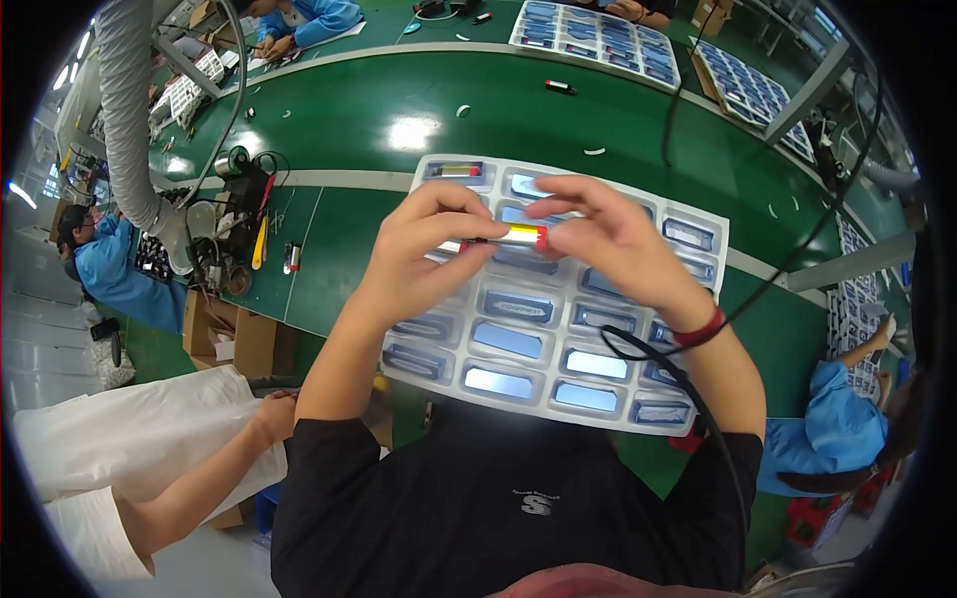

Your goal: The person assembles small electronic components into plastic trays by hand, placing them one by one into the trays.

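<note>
The left hand pinches a small, red-ended, yellow-and-silver cylinder above the white moulded-plastic tray; whether the right hand grips too, I cannot tell. A slack pinch could drop it.

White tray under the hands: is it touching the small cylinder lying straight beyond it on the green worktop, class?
Apart: the head view shows green worktop plainly between the tray and the cylinder.

Bright indoor light leaves white glare on the green desk, just beyond the far left corner of the white tray, whose near-edge pockets gleam. Fisheye distortion bows the desk's edges; corners fade black.
</note>
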### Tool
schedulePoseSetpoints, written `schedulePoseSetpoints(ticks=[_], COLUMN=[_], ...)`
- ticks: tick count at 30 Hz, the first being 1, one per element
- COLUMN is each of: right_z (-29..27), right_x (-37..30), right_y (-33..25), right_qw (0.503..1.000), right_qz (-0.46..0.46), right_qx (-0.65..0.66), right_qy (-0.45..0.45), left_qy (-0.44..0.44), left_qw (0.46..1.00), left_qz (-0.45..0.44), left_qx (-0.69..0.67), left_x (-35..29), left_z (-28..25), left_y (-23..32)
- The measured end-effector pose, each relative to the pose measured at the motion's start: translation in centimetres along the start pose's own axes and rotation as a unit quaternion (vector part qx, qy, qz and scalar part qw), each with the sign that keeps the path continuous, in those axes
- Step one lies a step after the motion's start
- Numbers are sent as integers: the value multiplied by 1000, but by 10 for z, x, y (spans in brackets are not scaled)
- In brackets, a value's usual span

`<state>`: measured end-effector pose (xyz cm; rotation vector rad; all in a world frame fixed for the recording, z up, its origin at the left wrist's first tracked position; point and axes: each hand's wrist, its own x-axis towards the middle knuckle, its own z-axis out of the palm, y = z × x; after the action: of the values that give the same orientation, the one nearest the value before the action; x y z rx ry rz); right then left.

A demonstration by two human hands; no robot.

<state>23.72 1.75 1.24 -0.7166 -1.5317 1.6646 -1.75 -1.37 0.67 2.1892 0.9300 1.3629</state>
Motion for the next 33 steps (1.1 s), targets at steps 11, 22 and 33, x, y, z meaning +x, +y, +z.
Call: schedulePoseSetpoints(ticks=[11, 22, 33], right_z=[-5, 6, 10], right_x=[14, 8, 4], right_y=[9, 9, 2], right_qw=[998, 998, 999], right_qz=[19, 28, 8], right_qx=[30, 52, 49], right_qy=[46, 29, 19], left_qy=[-169, -105, -21], left_qw=[954, 971, 983], left_qz=[-161, -103, -76], left_qx=[186, 187, 165], left_x=[-70, -67, -30], left_z=[-48, -44, -21], left_y=[-4, -5, 2])
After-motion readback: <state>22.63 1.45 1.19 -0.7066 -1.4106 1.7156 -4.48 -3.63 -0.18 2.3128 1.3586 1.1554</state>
